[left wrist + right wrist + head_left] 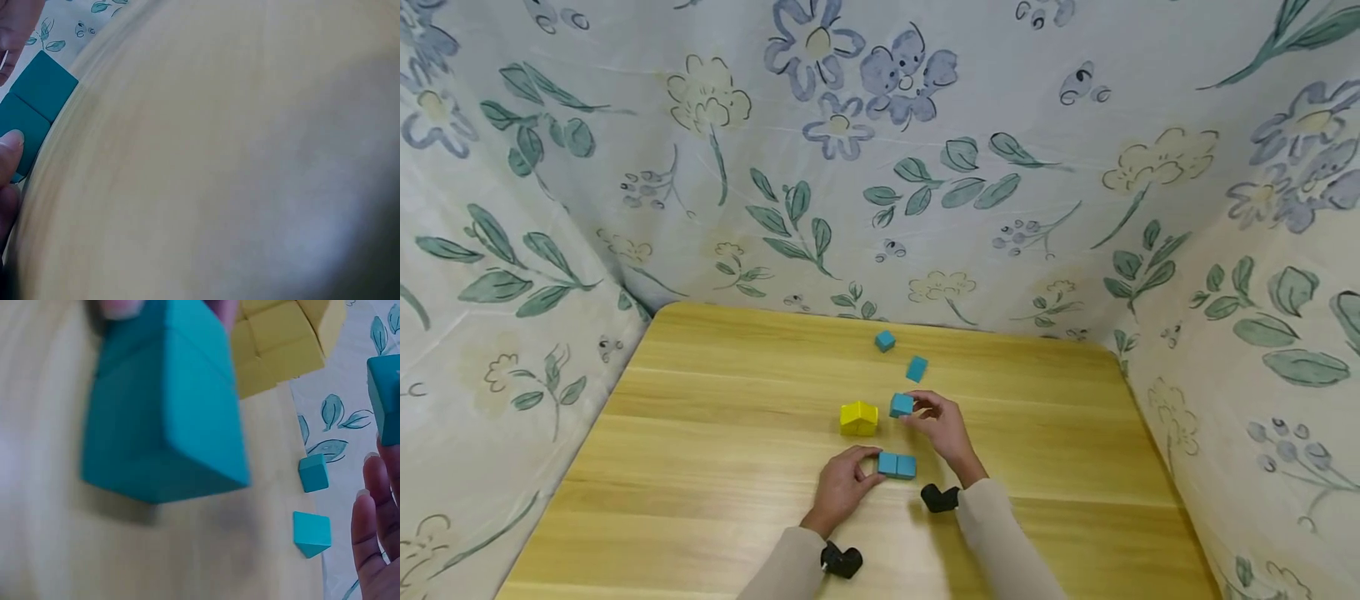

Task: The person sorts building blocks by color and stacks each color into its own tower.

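Two blue blocks sit side by side and touching on the table, near the middle. My left hand pinches the left one between thumb and fingers; the thumb shows on the block's face in the left wrist view. Just beyond the pair, my right hand holds another blue block by its right side, between thumb and fingertips. This held block shows at the right edge of the right wrist view. A yellow house-shaped group of blocks stands left of it, with seams between its pieces.
Farther back on the wooden table lie a blue cube-like block and a blue block with a sloped face. Flower-printed cloth rises behind the table and along both sides. Both wrists carry black camera mounts.
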{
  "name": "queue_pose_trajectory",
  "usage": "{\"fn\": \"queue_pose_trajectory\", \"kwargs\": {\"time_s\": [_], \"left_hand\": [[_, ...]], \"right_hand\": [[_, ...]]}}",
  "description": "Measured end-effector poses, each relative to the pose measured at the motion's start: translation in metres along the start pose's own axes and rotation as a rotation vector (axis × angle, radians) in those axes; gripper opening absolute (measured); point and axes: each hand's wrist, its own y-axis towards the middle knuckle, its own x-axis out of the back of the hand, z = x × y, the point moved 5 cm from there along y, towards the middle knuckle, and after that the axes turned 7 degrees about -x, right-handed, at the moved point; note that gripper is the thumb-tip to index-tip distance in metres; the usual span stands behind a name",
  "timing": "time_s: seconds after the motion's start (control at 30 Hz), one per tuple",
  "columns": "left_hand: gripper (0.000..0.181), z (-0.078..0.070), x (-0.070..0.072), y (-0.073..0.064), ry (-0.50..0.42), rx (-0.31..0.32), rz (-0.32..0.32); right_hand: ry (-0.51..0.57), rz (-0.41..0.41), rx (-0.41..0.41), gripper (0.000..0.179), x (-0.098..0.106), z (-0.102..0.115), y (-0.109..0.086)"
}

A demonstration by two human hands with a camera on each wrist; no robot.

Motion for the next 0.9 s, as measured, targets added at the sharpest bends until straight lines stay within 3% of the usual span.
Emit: {"fn": "queue_pose_trajectory", "kwargs": {"time_s": [0.27,0.4,0.67,0.9], "left_hand": [[0.038,-0.001,0.001,0.001,-0.006,-0.004,-0.003],[0.038,-0.001,0.001,0.001,-0.004,-0.006,0.0],[0.038,-0.001,0.001,0.001,-0.009,-0.003,0.007],[0.038,0.0,0.001,0.001,0.0,-0.005,0.014]], "right_hand": [[0.005,0.028,0.072,0.031,-0.008,0.016,-0.038],[0.019,0.018,0.069,0.032,-0.012,0.012,-0.048],[0.02,0.03,0.039,0.032,-0.023,0.002,-0.06],[-0.007,0.041,0.06,0.032,-0.026,-0.002,-0.064]]}}
